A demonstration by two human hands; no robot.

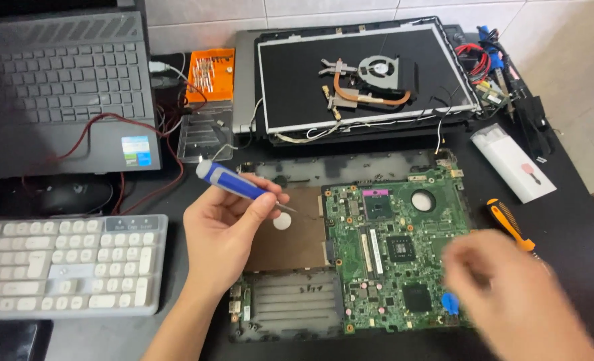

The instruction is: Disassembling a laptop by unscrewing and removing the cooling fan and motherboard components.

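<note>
My left hand (223, 234) grips a blue-handled screwdriver (230, 180), its thin tip pointing right over the brown plate of an opened laptop base (290, 311). A green motherboard (397, 254) fills the right part of that base. My right hand (511, 294) is blurred, hovering over the board's lower right corner with fingers loosely apart and nothing visible in it. An orange-handled screwdriver (507, 224) lies just beyond it on the black table.
A laptop screen panel (283, 87) at the back carries a fan with copper heat pipe (377, 77). A grey laptop (63, 80), white keyboard (63, 264), black mouse (73, 197), orange bit tray (211, 73), white box (514, 164) and cables with tools (491, 67) surround the work.
</note>
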